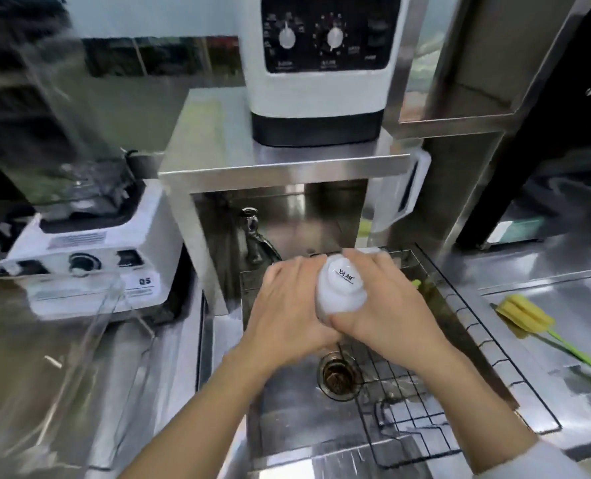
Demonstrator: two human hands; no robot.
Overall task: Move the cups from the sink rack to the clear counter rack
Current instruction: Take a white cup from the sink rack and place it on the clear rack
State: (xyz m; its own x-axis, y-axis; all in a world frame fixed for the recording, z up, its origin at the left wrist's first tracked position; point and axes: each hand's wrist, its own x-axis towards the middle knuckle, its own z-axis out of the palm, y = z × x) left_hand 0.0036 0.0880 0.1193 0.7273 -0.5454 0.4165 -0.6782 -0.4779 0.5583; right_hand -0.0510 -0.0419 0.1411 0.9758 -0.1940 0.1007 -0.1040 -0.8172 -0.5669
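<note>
Two hands hold one white cup (339, 288) over the sink (287, 409). The cup is upside down, so its bottom with small black letters faces up. The left hand (287, 305) is pressed flat on the cup's left side, fingers close together. The right hand (387, 302) wraps the cup's right side, fingers curled around it and thumb tucked under its low end.

The cup is above the back part of the sink, just in front of the tap (252, 236). The black wire sink rack (425, 392) sits in the right half of the sink, and the drain (339, 378) is beside it, below the wrists. Another white thing peeks out behind the right hand's fingers, too hidden to tell what it is.

Left of the sink stands the clear counter rack (90, 340), blurry. Right of the sink lies a yellow sponge brush (525, 319) with a green handle.
</note>
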